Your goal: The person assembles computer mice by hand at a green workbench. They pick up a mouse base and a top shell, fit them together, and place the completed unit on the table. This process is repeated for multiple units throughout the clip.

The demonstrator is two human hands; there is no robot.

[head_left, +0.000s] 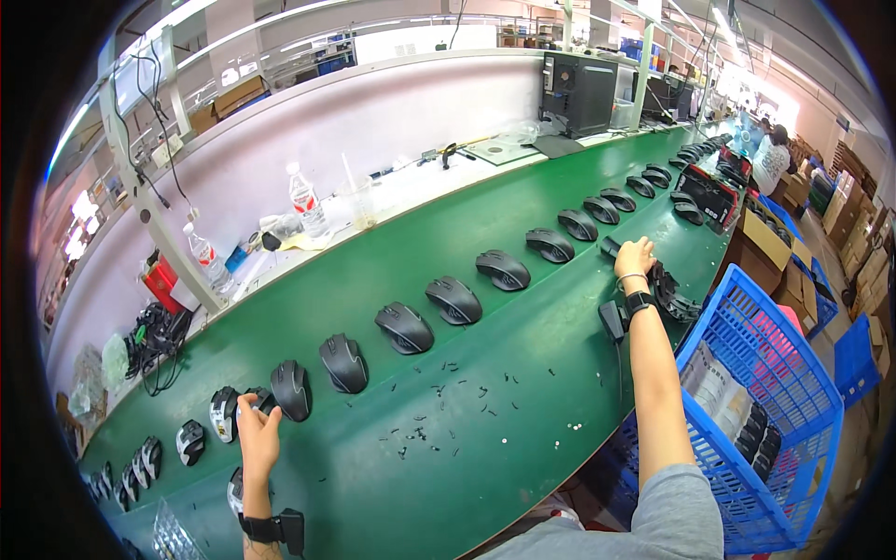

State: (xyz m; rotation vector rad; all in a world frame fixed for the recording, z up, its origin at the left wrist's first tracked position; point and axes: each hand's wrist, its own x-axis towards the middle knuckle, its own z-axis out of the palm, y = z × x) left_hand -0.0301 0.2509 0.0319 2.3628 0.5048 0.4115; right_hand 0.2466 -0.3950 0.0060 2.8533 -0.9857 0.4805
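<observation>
My left hand (259, 436) curls its thumb and fingers around a dark computer mouse (264, 401) at the lower left. That mouse lies between a white-and-black opened mouse (224, 413) and a complete black mouse (291, 390). At the right of the bench, my right hand (636, 259) has its fingers closed at a black plastic mouse cover (610, 247); the palm side is hidden. Beside this wrist lies a pile of black curved shells (674, 294). A black device with a cable (613, 321) stands left of the right forearm.
Black mice (454, 301) line the green bench (392, 504). Small black bits (420, 433) and white dots (575, 427) lie scattered near the front. A blue crate (761, 373) stands at the right edge. Bottles (305, 200) and a computer case (579, 93) are on the back ledge.
</observation>
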